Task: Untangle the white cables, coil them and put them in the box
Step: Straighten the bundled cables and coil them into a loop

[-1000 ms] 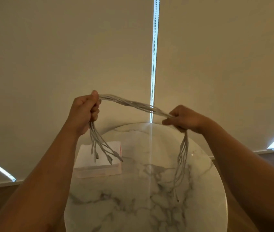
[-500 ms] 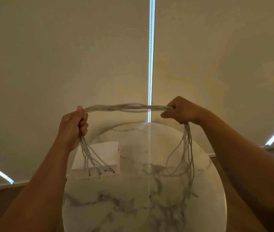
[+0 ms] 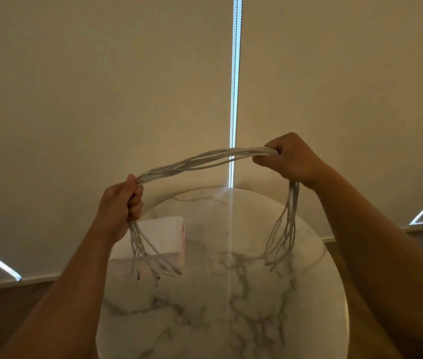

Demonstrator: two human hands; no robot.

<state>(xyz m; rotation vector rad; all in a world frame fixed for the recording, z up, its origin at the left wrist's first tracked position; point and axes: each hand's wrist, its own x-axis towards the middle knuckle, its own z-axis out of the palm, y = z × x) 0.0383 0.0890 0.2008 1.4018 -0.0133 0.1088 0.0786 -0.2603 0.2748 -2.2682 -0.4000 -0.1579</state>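
A: The left hand (image 3: 121, 203)?
B: Fist curled round the bundle of thin white cables (image 3: 200, 160). The right hand (image 3: 289, 158), higher up, grips it too.
A: The ends?
B: Dangling above the round white marble table (image 3: 231, 320). The pale rectangular box (image 3: 161, 237) sits far left.

Box (image 3: 161, 234) partly behind cables (image 3: 200, 161) and left forearm (image 3: 86, 270); table (image 3: 231, 320) front off-frame.

One left hand (image 3: 121, 206), one right hand (image 3: 292, 159), one bundle of white cables (image 3: 200, 160) with strands too overlapped to count, and one box (image 3: 164, 234) at ten o'clock on one marble worktop (image 3: 231, 320).
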